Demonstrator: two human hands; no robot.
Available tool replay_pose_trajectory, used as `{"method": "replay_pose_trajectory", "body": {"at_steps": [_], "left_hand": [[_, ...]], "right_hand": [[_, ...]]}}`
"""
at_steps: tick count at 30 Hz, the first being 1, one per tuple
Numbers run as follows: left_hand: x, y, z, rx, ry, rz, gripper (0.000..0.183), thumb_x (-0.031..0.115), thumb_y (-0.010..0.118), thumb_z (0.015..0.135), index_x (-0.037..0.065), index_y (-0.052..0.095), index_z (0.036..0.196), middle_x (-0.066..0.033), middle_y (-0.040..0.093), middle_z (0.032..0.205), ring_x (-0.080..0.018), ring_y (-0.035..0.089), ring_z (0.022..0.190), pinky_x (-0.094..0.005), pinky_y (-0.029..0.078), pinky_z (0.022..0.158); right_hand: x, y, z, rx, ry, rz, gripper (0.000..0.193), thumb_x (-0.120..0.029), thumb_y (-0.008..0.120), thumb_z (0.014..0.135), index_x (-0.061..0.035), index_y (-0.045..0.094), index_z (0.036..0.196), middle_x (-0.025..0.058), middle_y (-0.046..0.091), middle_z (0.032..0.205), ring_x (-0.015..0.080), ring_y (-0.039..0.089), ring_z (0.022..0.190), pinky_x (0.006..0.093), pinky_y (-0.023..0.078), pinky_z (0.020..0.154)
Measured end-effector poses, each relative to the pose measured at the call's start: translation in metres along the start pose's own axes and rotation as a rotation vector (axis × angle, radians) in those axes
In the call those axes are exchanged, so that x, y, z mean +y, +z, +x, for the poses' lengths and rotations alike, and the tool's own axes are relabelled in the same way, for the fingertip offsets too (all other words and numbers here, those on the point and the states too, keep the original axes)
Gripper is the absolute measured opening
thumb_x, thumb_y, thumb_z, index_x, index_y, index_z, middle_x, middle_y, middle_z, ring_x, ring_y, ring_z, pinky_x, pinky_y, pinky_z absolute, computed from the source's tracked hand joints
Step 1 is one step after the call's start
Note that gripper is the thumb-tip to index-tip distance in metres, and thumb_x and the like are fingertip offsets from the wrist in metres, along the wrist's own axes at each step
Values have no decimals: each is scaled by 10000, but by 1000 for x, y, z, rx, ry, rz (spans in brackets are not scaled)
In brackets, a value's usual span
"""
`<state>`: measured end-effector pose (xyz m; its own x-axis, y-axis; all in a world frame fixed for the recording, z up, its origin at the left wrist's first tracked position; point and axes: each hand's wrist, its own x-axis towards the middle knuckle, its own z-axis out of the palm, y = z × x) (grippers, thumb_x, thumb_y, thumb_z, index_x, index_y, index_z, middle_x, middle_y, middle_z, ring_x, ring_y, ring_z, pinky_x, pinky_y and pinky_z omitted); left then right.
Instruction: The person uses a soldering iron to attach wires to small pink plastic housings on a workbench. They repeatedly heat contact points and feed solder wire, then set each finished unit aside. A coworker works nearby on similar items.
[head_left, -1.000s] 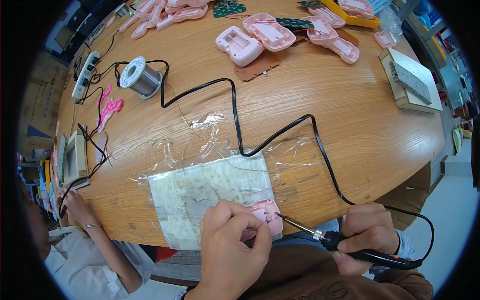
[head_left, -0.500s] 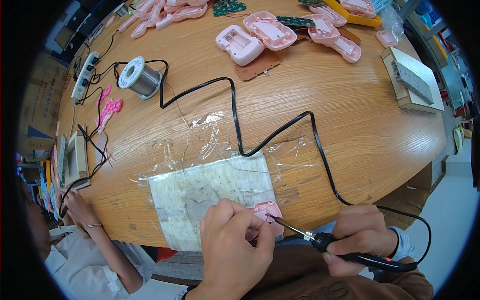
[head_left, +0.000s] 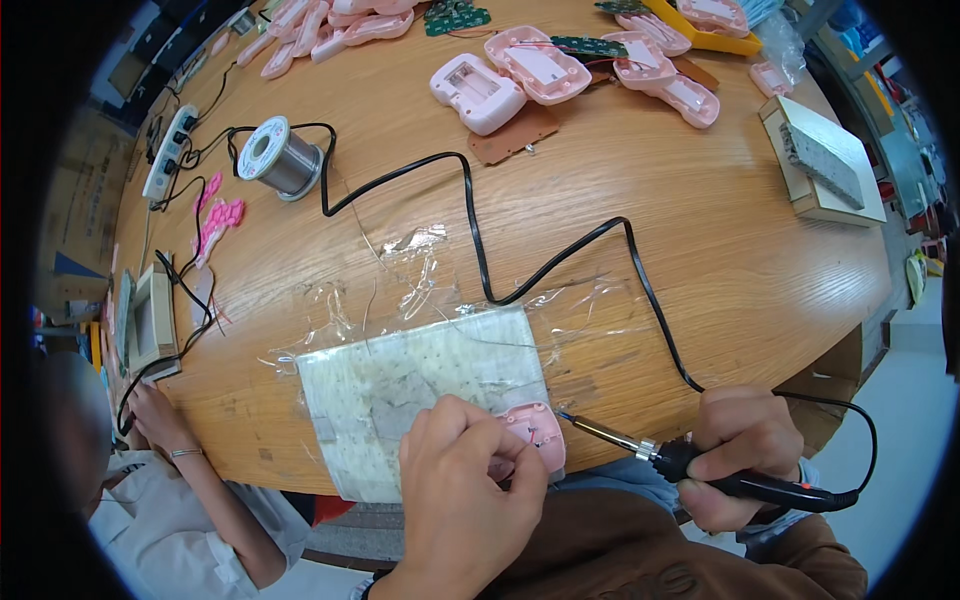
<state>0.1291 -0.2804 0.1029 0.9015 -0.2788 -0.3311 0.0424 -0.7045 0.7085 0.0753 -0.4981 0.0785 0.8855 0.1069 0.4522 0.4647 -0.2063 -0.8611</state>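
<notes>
My left hand (head_left: 470,490) is closed with bent fingers over the left part of a pink plastic casing (head_left: 540,422). Its fingertips hide that side, and whether a thin wire is also pinched there I cannot make out. Inside the casing a short red wire and small metal parts show. The casing rests at the right edge of a pale, scorched mat (head_left: 335,385). My right hand (head_left: 745,455) grips the black handle of a soldering iron (head_left: 690,468). The iron's tip points left and stands just right of the casing, apart from it.
A black cord (head_left: 475,215) winds across the table. A solder spool (head_left: 285,165) stands at the left, near a power strip (head_left: 168,155). Pink casings (head_left: 540,65) and green circuit boards (head_left: 458,18) lie at the back. A co-worker's hand (head_left: 160,415) is at the left, a sponge block (head_left: 825,165) at the right.
My right hand has drawn the soldering iron to the right and slightly up, so its tip has left the casing. My left hand has stayed in place.
</notes>
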Motion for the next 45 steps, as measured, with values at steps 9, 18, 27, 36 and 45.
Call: {"method": "replay_pose_trajectory", "body": {"at_steps": [9,18,27,36,45], "left_hand": [[-10,2,1,52,152,119,75,15,713,708,-4,641,705,-105,562,872,-237,580,797,-329,496,658],[-11,-16,-10,120,444,503,424,179,839,648,17,646,989,-98,580,989,-319,554,900,-426,430,804],[52,-83,47,152,509,315,499,245,871,624,19,667,1019,-120,655,970,-225,610,901,-327,454,823],[84,-96,243,339,521,72,364,264,713,824,-70,666,962,-148,673,763,-211,620,695,-356,495,683],[-1,-102,375,638,543,907,335,86,730,721,29,700,1050,-185,581,1140,-340,553,1080,-450,486,887]], "right_hand": [[-6,-2,-8,34,-2,2,211,-4,716,643,-50,577,795,45,486,549,187,452,416,306,309,393],[-5,-5,-25,180,21,-34,258,-6,720,654,-66,561,847,44,520,572,186,478,436,302,337,419],[8,-21,-28,277,-4,-36,258,-13,721,675,-62,556,868,47,516,575,162,476,455,281,331,432],[17,-25,-28,296,55,4,300,7,746,674,-65,556,895,28,517,612,132,473,472,264,315,430],[22,-29,-14,302,208,25,247,-33,711,699,-67,526,859,44,502,631,129,454,502,267,334,457]]}}
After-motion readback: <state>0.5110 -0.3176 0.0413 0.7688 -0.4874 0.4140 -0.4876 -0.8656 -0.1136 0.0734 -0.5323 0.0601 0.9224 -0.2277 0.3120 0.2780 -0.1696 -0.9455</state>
